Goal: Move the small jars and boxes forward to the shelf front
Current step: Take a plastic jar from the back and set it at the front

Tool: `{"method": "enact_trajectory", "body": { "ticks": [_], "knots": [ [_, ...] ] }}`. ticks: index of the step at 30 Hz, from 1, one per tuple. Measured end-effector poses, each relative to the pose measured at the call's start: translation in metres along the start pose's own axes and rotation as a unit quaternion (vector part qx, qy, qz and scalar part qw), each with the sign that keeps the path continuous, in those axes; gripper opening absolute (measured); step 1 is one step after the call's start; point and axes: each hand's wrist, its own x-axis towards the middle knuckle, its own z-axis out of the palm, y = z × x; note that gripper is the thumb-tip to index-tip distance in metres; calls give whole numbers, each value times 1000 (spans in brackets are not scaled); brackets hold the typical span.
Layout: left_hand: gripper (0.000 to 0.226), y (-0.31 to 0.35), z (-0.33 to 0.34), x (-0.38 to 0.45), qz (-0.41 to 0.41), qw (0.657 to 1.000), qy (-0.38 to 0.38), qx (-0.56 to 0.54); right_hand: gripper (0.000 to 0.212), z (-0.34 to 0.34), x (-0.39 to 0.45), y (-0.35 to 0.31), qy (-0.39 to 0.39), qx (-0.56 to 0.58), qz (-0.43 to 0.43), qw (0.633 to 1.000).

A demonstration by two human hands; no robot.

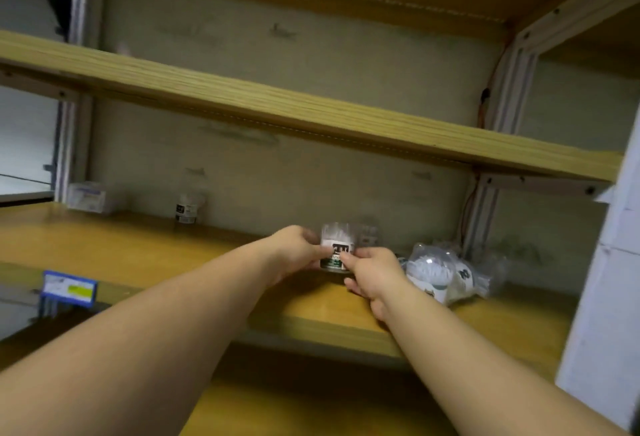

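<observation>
Far left of the grip, at the shelf (138, 245) back: a small box (86, 197), pale, print too blurred to read. Nearer, still left and behind the grip: a small jar (186, 211), dark-and-white label, unreadable. Neither has been brought forward yet, going by where they sit. Low left on the shelf lip: blue tag (68, 288) with a yellow patch, text illegible.

Grip: left hand (294, 252) and right hand (372, 274) both grasp one jar (336, 248), fingers curled on its left and right sides, thumbs over the label. This jar sits mid-depth on the shelf, clear top, white contents, label white over dark green. A dark block of characters and a few white letters show; motion blur prevents a reading.

Just right of the grip: bagged jars (446, 271) in clear plastic, lying tilted, near the right hand but apart from it.

Step in hand, by judgement: drawing the held jar toward the front edge. Next move needs a straight pull to the lip, set down upright, label out, then a reach back-left for the small jar and box.
</observation>
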Motion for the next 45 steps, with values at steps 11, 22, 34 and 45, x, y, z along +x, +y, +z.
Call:
{"method": "enact_trajectory", "body": {
  "ticks": [11, 22, 34, 45],
  "knots": [
    [32, -3, 16, -63, 132, 975, 93, 151, 30, -6, -40, 14, 27, -173, -143, 974],
    [31, 6, 19, -71, 107, 984, 90, 109, 38, -7, -38, 15, 40, -160, -168, 972],
    [34, -40, -196, -123, 76, 981, 108, 144, 28, 178, -95, -62, -45, -98, -178, 978],
    [38, -119, -276, -95, 104, 978, 95, 156, 24, 292, -77, -59, -10, -109, -130, 985]
  ]
}}
